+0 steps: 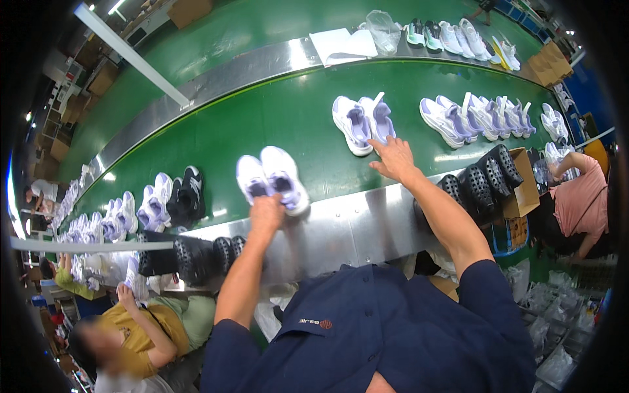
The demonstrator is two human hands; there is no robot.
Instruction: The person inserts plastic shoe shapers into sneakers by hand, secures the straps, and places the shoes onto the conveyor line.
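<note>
My left hand (pixel 267 213) is closed on the heels of a pair of white and lavender sneakers (pixel 283 171), held side by side at the near edge of the green conveyor belt (pixel 216 141). The two shoes are slightly blurred, toes pointing away from me. Farther right, a second matching pair of sneakers (pixel 352 124) stands on the belt with pull tabs up. My right hand (pixel 394 159) reaches to the heel end of that pair, fingers spread. Its fingertips lie at the nearer heels; whether they touch is hard to tell.
More white and lavender sneakers (pixel 452 118) line the belt at right, others (pixel 154 203) at left beside black sneakers (pixel 190 193). Black perforated shoe forms (pixel 478 187) sit along the metal edge (pixel 347 219). Co-workers in a yellow shirt (pixel 154 327) and a pink shirt (pixel 580 203) flank me.
</note>
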